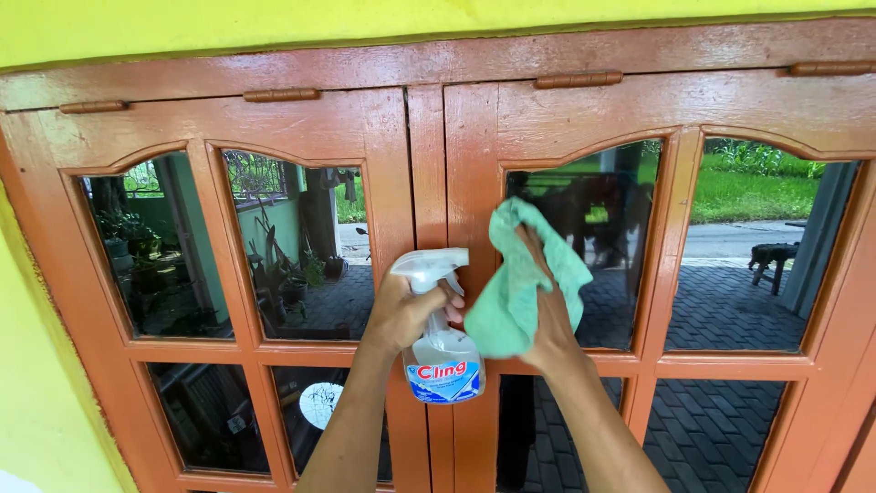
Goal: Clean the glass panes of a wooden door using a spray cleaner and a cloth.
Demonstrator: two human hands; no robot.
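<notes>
Left hand (401,315): fingers wrapped round neck of spray bottle (442,351), one on white trigger | bottle: clear, blue-and-red label, upright before centre post | right hand (550,319): fingers bunching green cloth (520,283) against glass pane (602,219) | cloth: soft, crumpled | surround: orange-brown window frame (429,173), yellow wall (274,27).

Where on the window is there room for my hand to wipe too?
The far-right pane and the two left panes are free. The middle is crowded: left hand with spray bottle, right hand with green cloth.
</notes>
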